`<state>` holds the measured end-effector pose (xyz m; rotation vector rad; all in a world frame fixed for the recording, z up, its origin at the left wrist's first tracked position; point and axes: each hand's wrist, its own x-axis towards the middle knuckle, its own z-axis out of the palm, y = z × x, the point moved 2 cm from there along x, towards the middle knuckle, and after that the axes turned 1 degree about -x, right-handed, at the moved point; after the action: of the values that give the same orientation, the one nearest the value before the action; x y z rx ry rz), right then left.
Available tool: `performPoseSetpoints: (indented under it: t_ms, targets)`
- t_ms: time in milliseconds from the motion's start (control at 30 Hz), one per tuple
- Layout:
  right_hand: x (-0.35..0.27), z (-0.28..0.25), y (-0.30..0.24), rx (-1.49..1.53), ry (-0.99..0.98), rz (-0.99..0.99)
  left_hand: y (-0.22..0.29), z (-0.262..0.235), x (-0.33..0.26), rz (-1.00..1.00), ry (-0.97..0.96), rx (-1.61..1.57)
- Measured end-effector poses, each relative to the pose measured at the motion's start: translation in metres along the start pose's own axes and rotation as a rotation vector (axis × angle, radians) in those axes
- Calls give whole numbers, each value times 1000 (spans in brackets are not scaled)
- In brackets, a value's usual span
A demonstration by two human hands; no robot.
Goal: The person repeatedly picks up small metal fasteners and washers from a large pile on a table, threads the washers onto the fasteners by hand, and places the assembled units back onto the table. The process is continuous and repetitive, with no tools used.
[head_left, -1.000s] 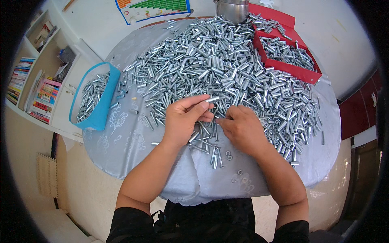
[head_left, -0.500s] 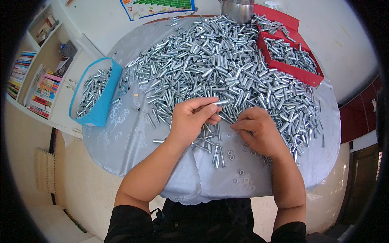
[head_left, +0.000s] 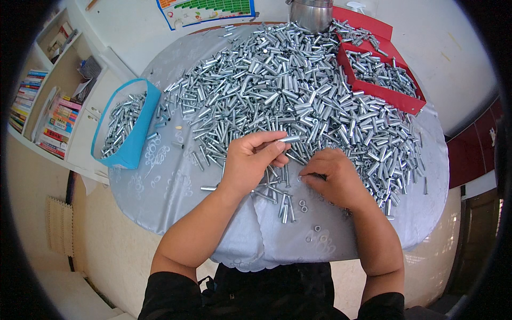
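Observation:
Between the thumb and fingers of my left hand (head_left: 246, 162) is a shiny metal sleeve (head_left: 290, 139), held nearly level with its end pointing right. My right hand (head_left: 337, 177) is low over the cloth, its thumb and forefinger drawn together. Whatever those fingertips hold, if anything, is too small to make out. Just beyond both hands spreads a large heap of metal sleeves and bolts (head_left: 277, 80). Several long bolts (head_left: 286, 209) lie below my left fingers, with small nuts (head_left: 303, 206) and washers to their right.
A blue fabric box (head_left: 137, 130) with metal parts stands at the left on the round, cloth-covered table (head_left: 181, 205). At the back right is an open red box (head_left: 386, 95), also full of parts, beside a steel pot (head_left: 311, 16). Bookshelves (head_left: 58, 101) stand beyond the table's left.
My right hand has dipped slightly toward the cloth and its fingertips have drawn closer together. My left hand keeps the sleeve in almost the same place.

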<state>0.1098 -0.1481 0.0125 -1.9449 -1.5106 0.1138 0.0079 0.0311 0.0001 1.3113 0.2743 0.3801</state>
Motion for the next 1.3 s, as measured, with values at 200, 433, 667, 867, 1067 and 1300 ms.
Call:
performPoseSetpoints:
  t_ms: [200, 433, 667, 867, 1067, 1300]
  targets:
    - [-3, -2, 11, 614, 346, 449, -2, 2, -2, -47, -53, -7]
    - [-1, 2, 8, 739, 392, 466, -9, 4, -5, -47, -103, 9]
    - [-3, 4, 11, 793, 344, 443, -5, 8, -6, -48, -109, 26]
    - [0, -2, 4, 842, 333, 473, -6, 8, -7, -68, -130, 32]
    - [-3, -7, 12, 972, 162, 518, 2, 9, -9, -121, -194, 14]
    - [-3, -14, 9, 816, 206, 449, 2, 7, -6, -142, -171, -51]
